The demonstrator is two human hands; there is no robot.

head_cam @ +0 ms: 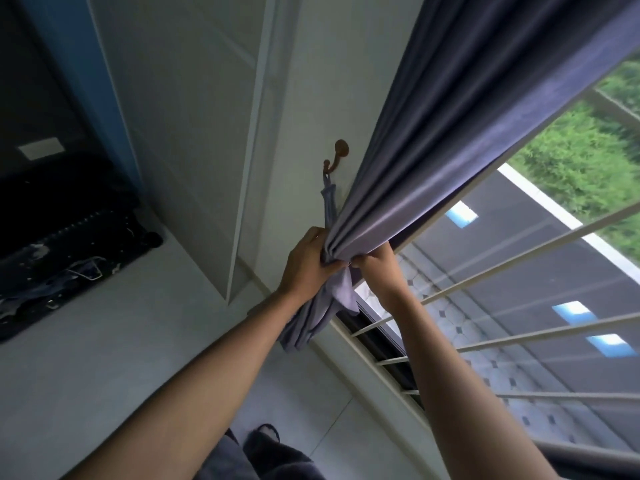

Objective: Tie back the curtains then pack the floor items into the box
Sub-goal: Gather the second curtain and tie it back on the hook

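A grey-purple curtain (460, 140) hangs beside the window and is gathered into a tight bunch at its lower part. My left hand (308, 261) grips the bunched curtain from the left. My right hand (377, 265) grips it from the right, fingers curled into the folds. A matching tieback strap (329, 206) hangs from a brown wall hook (337, 154) just above my left hand and runs down behind the bunch. The curtain's loose end (311, 320) droops below my hands.
A window with white horizontal bars (519, 271) fills the right side. A white wall panel (194, 133) stands left of the hook. A dark open bag with items (62, 244) lies on the pale floor at the left. My legs and a slipper (266, 438) show at the bottom.
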